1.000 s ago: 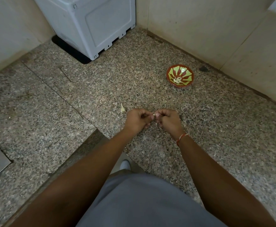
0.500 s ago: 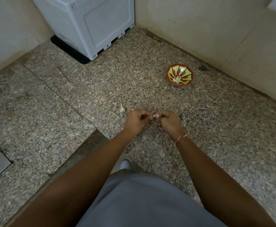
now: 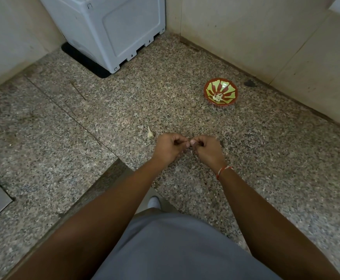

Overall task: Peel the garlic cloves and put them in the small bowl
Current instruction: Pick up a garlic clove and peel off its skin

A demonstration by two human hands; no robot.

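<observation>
Garlic clove (image 3: 191,142): one, small and pale, pinched between the fingertips of both hands above the speckled granite counter (image 3: 124,110); mostly hidden by the fingers, so how much skin is left on it cannot be told.
Left hand (image 3: 169,147): fingers curled, thumb and forefinger closed on the clove's left end.
Right hand (image 3: 207,149): fingers curled, closed on the clove's right end, its fingertips meeting those of the left hand; a red-and-white thread band (image 3: 223,171) on the wrist.
Small bowl (image 3: 220,91): red with green petal pattern, standing upright on the counter near the back wall, well apart from the hands, to their far right; a few pale peeled cloves (image 3: 217,97) lie in its bottom.
Loose garlic piece (image 3: 149,133): pale, lying on the counter just left of the left hand.
Grey plastic appliance (image 3: 108,27): in the far corner, on a black mat.
</observation>
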